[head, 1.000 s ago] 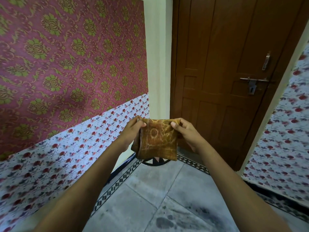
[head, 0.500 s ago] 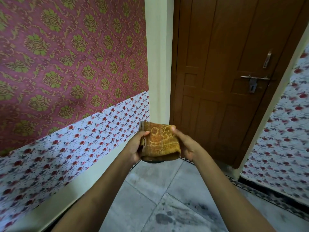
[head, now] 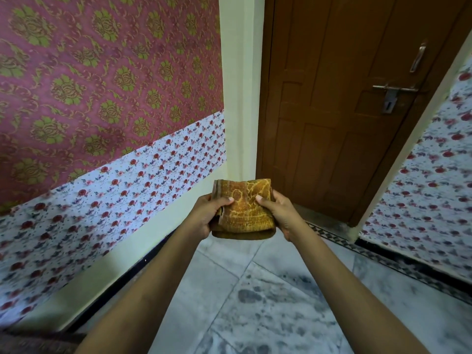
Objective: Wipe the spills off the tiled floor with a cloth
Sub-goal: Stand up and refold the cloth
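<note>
My left hand (head: 204, 217) and right hand (head: 282, 215) both grip the folded mustard cloth (head: 244, 209) above the smudged tiled floor (head: 268, 302), near the wooden door (head: 332, 98)

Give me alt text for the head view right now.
Both hands, left and right, hold a folded orange cloth at chest height above a grey tiled floor with dark smudges. A brown door stands closed ahead.
</note>
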